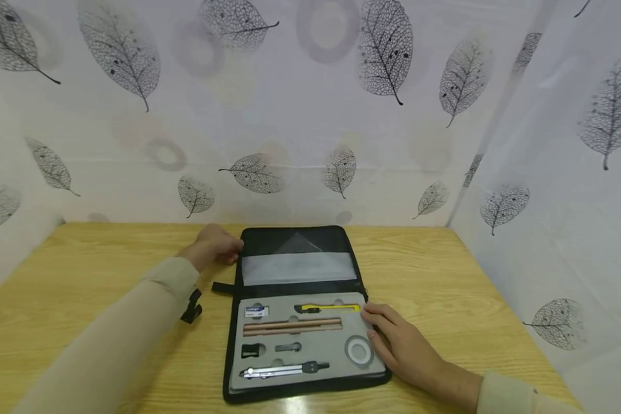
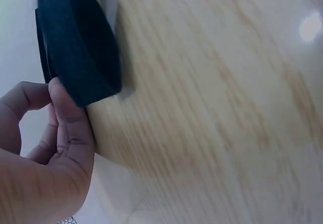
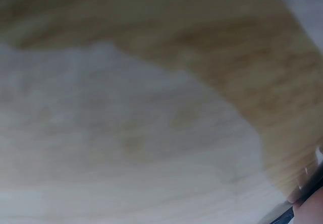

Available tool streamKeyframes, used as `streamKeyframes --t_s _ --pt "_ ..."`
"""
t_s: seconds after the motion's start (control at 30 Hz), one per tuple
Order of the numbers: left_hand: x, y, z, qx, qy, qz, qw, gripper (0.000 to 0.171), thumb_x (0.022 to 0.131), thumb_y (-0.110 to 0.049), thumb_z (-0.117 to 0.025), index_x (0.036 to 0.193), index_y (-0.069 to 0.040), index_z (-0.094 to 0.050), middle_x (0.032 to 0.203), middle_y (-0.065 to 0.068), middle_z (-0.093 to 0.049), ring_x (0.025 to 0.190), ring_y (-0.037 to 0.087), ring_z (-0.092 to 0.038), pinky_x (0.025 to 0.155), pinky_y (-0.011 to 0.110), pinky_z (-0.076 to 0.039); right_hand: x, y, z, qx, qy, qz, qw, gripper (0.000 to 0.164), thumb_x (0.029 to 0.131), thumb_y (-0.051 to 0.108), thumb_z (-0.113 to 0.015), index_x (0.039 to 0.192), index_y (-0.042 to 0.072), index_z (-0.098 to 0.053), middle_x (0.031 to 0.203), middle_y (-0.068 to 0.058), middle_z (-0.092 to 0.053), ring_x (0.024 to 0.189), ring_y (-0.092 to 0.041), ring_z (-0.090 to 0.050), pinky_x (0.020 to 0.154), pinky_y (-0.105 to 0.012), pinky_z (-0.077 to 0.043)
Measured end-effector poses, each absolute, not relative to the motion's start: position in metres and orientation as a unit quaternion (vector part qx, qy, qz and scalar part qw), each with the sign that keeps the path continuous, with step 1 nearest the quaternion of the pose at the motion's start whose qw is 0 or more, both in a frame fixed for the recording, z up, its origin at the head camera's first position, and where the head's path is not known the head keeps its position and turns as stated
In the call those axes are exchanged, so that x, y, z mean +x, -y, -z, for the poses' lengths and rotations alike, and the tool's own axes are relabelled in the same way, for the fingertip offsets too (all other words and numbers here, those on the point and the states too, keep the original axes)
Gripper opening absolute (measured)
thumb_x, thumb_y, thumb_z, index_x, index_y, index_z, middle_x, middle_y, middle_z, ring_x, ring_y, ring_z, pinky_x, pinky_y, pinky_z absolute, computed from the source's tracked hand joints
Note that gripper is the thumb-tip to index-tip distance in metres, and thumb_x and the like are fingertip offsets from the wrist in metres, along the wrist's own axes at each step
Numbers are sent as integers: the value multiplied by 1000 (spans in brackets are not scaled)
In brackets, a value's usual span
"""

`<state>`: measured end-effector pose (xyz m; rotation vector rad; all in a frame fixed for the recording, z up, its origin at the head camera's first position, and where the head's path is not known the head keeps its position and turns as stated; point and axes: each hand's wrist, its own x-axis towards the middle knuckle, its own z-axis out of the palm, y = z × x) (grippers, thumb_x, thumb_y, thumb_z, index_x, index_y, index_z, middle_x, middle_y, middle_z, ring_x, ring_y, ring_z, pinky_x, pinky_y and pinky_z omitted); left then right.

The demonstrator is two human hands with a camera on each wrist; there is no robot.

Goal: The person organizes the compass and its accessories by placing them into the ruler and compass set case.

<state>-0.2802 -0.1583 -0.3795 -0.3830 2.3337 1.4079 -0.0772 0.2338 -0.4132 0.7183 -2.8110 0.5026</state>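
A black zip case (image 1: 295, 290) lies unfolded on the wooden table. My left hand (image 1: 214, 246) pinches the left edge of its lid between thumb and curled fingers; in the left wrist view the hand (image 2: 60, 148) is beside a black fabric strap (image 2: 75, 42). Resting on the right edge of the grey insert (image 1: 336, 348) is my right hand (image 1: 409, 348), fingers nearly straight. The insert holds an eraser (image 1: 256, 311), a yellow utility knife (image 1: 328, 309), pencils (image 1: 292, 325), a black sharpener (image 1: 250, 351), a compass (image 1: 282, 370) and a white ring (image 1: 359, 351).
A small grey piece (image 1: 288, 347) sits in a slot beside the sharpener. The wooden table (image 1: 434, 276) reaches a leaf-patterned curtain (image 1: 300, 115) at the back and right. A black strap clip (image 1: 192, 307) shows by my left forearm.
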Motion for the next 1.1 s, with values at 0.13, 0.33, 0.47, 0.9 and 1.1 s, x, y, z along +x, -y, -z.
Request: streamKeyframes --t_s 0.13,0.33,0.47,0.9,1.1 --pt "-277 159 376 -134 -819 -520 204 13 84 -8 -65 91 2 -60 61 2 -63 49 10 -61 55 23 -57 -76 -233 411 236 953 -168 86 34 96 18 -65 129 12 -65 135 3 -56 127 -15 -57 102 -39 -51" --pt "-272 163 370 -112 -830 -515 184 13 86 -13 -65 86 0 -64 61 0 -63 52 9 -61 56 23 -56 -76 -231 408 236 954 -164 88 34 95 18 -66 129 12 -65 134 4 -57 125 -15 -58 101 -39 -52" --pt "-268 165 366 -79 -828 -531 166 20 88 -15 -64 92 3 -69 66 0 -66 59 10 -63 63 27 -58 -76 -231 408 237 953 -164 93 33 94 17 -67 127 12 -67 133 4 -58 123 -14 -60 99 -39 -53" --pt "-240 172 345 -5 -805 -578 130 32 89 -10 -59 114 10 -63 84 5 -66 72 14 -65 70 27 -60 -79 -228 402 207 964 -160 51 33 95 23 -67 126 13 -67 131 6 -58 124 -12 -58 103 -36 -51" --pt "-218 172 338 25 -807 -581 98 22 88 -8 -61 103 8 -65 78 5 -67 71 17 -65 69 30 -60 -79 -227 399 204 964 -161 50 32 94 21 -68 125 13 -68 129 6 -58 122 -12 -59 102 -36 -52"
